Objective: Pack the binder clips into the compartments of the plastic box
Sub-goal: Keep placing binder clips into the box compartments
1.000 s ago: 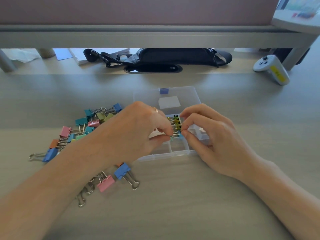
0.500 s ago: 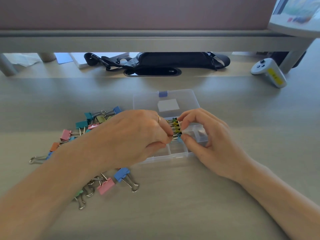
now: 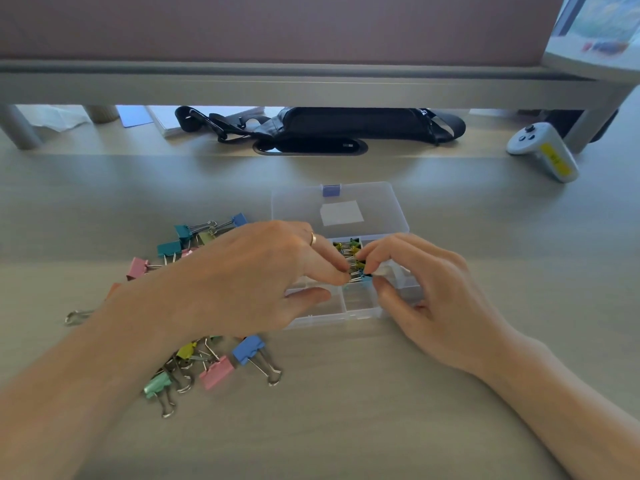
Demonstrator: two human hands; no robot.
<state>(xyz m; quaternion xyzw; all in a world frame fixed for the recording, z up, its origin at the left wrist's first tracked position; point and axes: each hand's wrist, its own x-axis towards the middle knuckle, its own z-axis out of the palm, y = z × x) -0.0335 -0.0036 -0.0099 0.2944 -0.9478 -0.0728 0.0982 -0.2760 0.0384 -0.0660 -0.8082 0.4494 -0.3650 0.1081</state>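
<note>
One change: L hand (image 3: pixel 256 275) thumb spread (R hand (image 3: pixel 429 292) pinches clip (image 3: pixel 364 278)).

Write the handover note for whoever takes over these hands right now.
Hands: the left hand has its fingertips on the wire handles of the small blue clip; whether it grips is unclear. The right hand pinches that clip between thumb and forefinger.
Things: the plastic box sits open on the table, lid laid back. The small clips stand in a row in one middle compartment.
Done: that row, nearly.
Left: seat the blue clip, then pack the loose clips lying left of the box. The near compartments look empty.
</note>
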